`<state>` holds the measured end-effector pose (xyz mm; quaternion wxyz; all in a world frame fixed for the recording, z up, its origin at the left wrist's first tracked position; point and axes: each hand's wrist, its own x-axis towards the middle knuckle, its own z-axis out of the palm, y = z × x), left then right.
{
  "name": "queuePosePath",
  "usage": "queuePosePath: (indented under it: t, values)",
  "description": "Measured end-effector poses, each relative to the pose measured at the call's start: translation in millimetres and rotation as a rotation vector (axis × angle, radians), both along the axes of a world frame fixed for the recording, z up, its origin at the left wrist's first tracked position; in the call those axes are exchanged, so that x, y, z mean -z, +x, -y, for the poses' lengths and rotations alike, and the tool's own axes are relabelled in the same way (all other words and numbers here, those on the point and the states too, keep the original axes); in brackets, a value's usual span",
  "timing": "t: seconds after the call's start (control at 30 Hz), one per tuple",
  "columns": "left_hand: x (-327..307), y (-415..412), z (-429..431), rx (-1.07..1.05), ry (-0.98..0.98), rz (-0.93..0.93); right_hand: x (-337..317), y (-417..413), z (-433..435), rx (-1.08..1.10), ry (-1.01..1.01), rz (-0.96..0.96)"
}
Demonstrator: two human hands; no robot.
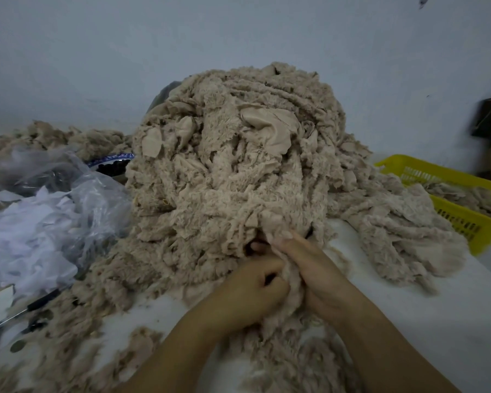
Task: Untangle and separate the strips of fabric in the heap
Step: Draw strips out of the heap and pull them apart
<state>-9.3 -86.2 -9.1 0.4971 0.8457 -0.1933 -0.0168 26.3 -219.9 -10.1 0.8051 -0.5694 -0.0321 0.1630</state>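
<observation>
I have both hands at the near foot of the heap (233, 154) of fuzzy beige fabric strips, which rises straight ahead of them and spreads out to either side over the white table (437, 321). The left hand (250, 290) is curled into a fist, fingers closed on the near part of one strip (291, 275). The right hand (315, 276) sits just beside it, thumb and fingers wrapped round the same strip where it runs up between the two hands into the heap. The right fingertips (284, 236) are pushed into the pile. More loose fabric trails back under both wrists. Well out past the right hand, a yellow basket (465, 222) holds more beige strips. Out past the left hand lies a clear plastic bag (68, 194) with white scraps, and nearer to me a dark-handled tool (20, 313) I cannot make out
</observation>
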Motion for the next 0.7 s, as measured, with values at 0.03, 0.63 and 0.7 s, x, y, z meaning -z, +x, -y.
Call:
queuePosePath:
  t: [0.03,0.63,0.7]
  values:
    - [1.3,-1.5,3.4,0.045,0.098,0.091,0.9,0.0,0.2,0.006,-0.025,0.011]
    - [-22.0,-3.2,-13.0,0.043,-1.207,-0.413,-10.2,8.0,8.2,0.366,0.29,-0.179]
    - [-26.4,-3.1,-15.9,0.008,-1.32,-0.506,-8.7,8.0,11.5,0.351,0.288,-0.165]
